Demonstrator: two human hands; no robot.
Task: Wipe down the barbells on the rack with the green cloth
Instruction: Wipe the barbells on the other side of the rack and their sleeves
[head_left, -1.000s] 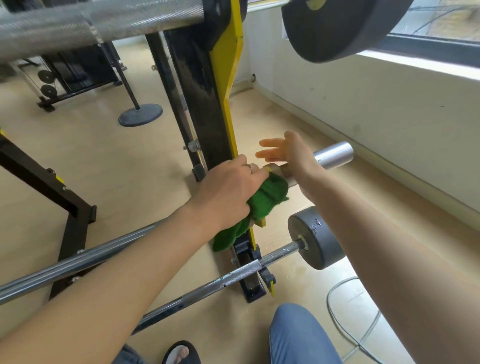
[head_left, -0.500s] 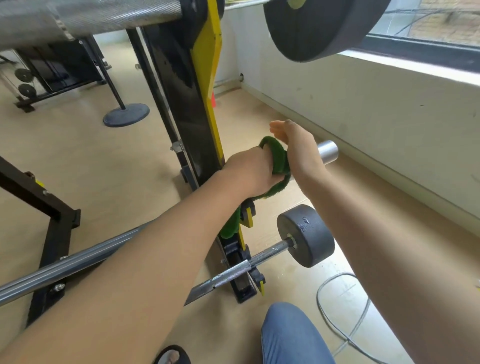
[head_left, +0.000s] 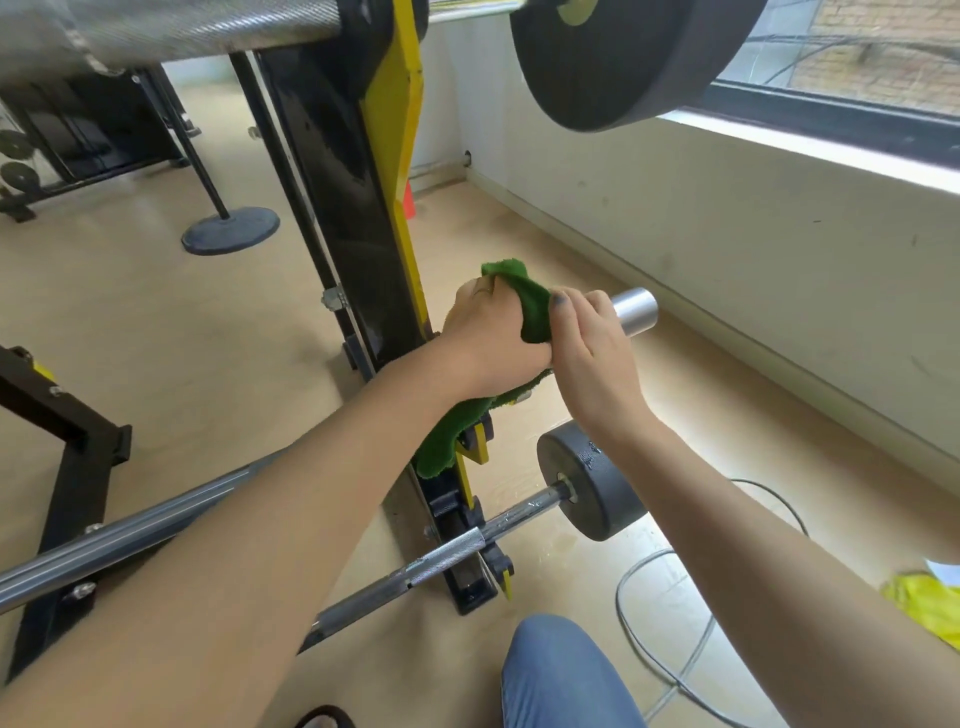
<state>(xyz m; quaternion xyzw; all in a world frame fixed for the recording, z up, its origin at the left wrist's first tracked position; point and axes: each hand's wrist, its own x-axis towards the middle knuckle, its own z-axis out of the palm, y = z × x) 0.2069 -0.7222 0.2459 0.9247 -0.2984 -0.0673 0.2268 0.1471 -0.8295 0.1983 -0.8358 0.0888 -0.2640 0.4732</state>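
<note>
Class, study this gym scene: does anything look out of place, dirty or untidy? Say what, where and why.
A loose cable lies in loops on the floor near the knee, a likely trip hazard. A crumpled yellow item lies at the right edge. Scuff marks dot the wall under the window. The right hand has a dark-smudged fingertip beside the green cloth.

the floor (head_left: 156, 322) is smooth and light beige. on the right stands a pale wall (head_left: 727, 223) with some dark marks, and a low skirting board (head_left: 779, 353) runs along its foot. above it is a white sill under a window (head_left: 857, 62) with a dark frame. daylight falls on the floor near a grey cable (head_left: 644, 639). far left stands dark gym equipment (head_left: 78, 140).
</note>
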